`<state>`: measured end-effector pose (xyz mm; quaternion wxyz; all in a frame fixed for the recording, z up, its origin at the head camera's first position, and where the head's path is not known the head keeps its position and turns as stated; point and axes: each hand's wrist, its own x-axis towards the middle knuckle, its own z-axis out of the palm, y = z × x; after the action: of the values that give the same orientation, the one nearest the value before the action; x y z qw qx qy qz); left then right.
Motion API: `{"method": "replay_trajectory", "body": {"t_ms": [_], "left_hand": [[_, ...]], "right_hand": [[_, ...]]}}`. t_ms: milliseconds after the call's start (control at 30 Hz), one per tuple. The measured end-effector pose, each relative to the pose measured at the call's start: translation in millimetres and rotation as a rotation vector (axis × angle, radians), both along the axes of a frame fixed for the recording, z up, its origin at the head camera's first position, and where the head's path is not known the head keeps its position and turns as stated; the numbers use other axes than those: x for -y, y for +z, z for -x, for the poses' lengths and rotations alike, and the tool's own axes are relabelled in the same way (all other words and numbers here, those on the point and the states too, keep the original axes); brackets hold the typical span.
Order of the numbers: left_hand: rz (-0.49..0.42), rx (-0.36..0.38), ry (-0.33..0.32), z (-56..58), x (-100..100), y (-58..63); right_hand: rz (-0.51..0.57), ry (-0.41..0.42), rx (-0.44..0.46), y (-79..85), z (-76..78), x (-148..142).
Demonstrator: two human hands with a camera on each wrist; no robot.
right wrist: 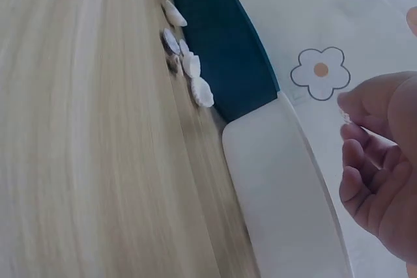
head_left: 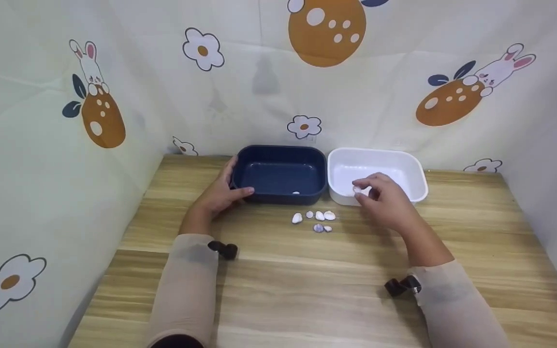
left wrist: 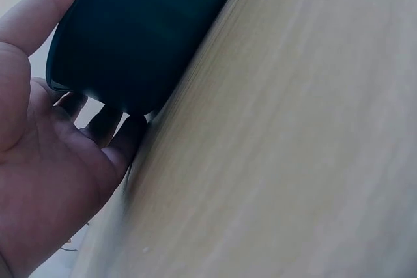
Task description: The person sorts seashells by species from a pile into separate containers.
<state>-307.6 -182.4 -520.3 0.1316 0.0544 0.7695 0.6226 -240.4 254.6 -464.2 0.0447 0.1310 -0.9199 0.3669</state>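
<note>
My left hand [head_left: 219, 192] holds the left end of a dark blue plastic basin [head_left: 278, 198], thumb at the front edge and fingers along its side. In the left wrist view the fingers reach round the basin's wall [left wrist: 124, 37]. A small white shell lies inside the basin [head_left: 296, 193]. Over the white basin [head_left: 416, 166], my right hand [head_left: 385, 200] pinches a small pale seashell [head_left: 357, 189] between thumb and fingertips; in the right wrist view only a sliver of it shows. Several seashells [head_left: 297, 218] lie on the table in front of the basins.
Both basins stand side by side on a wood-grain table [head_left: 307, 299], against a patterned cloth backdrop [head_left: 249, 101]. Black bands with small devices [head_left: 224, 249] sit on both sleeved forearms.
</note>
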Motion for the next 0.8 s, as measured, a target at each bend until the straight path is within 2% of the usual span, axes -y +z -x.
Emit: {"method": "replay_trajectory", "body": {"t_ms": [267,467,800], "left_hand": [[0.005,-0.009,0.004,-1.0,1.0,-0.9],[-0.013,0.002,0.009,-1.1,0.3,-0.9],[0.023,0.003,0.009,-1.5,1.6,0.5]], "right_hand": [[-0.018,-0.125,0.013,4.8,4.0,-14.7],[-0.017,-0.170,0.048,7.8,4.5,-18.4],[0.009,-0.219,0.034,3.5,5.7,-16.9]]}}
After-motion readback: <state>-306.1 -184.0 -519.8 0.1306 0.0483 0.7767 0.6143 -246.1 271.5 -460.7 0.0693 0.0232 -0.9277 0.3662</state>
